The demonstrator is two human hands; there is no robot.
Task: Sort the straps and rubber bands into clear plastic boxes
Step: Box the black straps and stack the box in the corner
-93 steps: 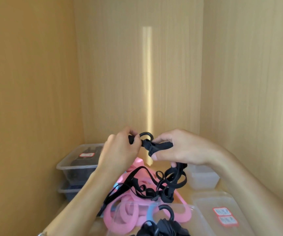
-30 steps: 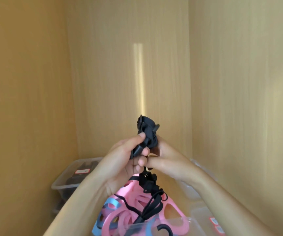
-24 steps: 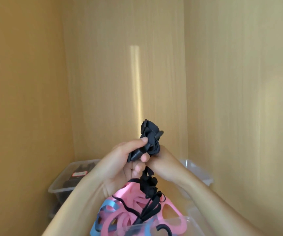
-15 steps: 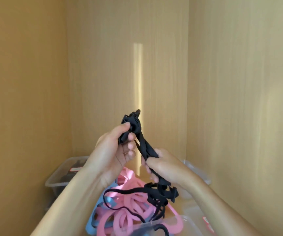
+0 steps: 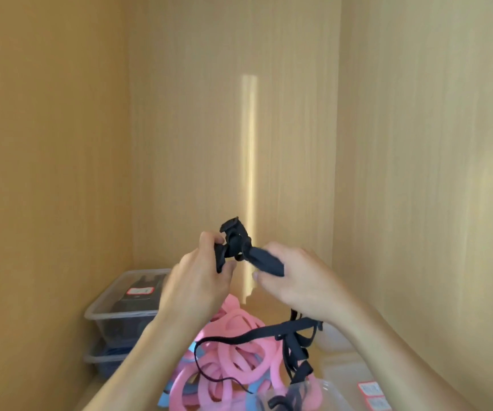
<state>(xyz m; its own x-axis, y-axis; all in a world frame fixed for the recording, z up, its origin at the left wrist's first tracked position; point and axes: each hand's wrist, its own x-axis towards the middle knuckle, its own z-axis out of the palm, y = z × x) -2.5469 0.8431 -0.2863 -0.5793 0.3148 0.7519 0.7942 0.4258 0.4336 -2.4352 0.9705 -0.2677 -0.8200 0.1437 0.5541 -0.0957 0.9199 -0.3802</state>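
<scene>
Strap [image 5: 264,261], black, gripped in curled fingers of left hand [image 5: 197,281] and right hand [image 5: 297,281], tail over pink bands [image 5: 239,350].

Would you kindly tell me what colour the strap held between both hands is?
The strap is black; the head view shows it.

Hands: L hand [image 5: 197,280] left of R hand [image 5: 295,280], strap [image 5: 239,250] held btwn them, above bands pile [image 5: 233,351].
Strap tail: hangs under R hand onto pile.
Stacked boxes [image 5: 120,310]: back-left of pile, one on other.
Labelled box [image 5: 370,393]: front-right of pile.
</scene>
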